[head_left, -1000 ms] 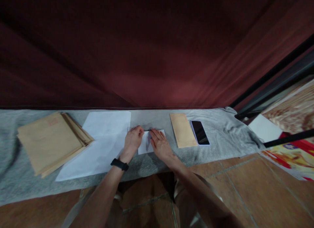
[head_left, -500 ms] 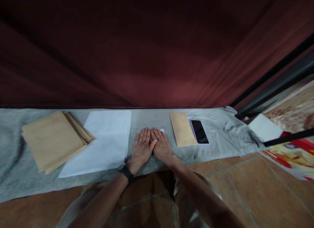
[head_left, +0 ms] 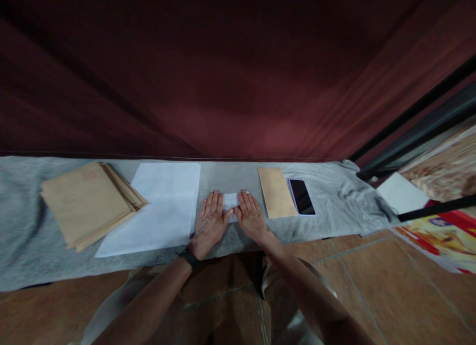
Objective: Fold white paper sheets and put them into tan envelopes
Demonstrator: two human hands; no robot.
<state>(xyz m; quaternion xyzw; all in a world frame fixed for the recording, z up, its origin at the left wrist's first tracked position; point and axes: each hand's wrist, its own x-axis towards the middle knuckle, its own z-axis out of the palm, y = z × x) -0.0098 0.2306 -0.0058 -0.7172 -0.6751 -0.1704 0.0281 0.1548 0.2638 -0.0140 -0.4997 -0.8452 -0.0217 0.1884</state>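
Note:
A small folded white paper (head_left: 231,201) lies on the grey cloth, its middle showing between my hands. My left hand (head_left: 210,221) rests flat over the paper's left end, fingers stretched out and pointing away from me. Over the right end lies my right hand (head_left: 252,217), flat as well, with its thumb close to the left thumb near the paper's front edge. Both palms hide the paper's ends. To the right of my hands is a single brown envelope (head_left: 277,192). Large white paper sheets (head_left: 167,201) lie to the left.
A stack of brown envelopes (head_left: 89,199) overlaps the sheets at the left. A phone (head_left: 302,196) lies beside the single envelope. The grey cloth (head_left: 342,201) ends at a dark red curtain (head_left: 238,112) behind. Black metal bars (head_left: 416,112) and a colourful box (head_left: 442,236) stand at the right.
My hands have slid apart from the middle toward the paper's two ends, uncovering its centre. The envelopes, sheets and phone stay in place on the cloth.

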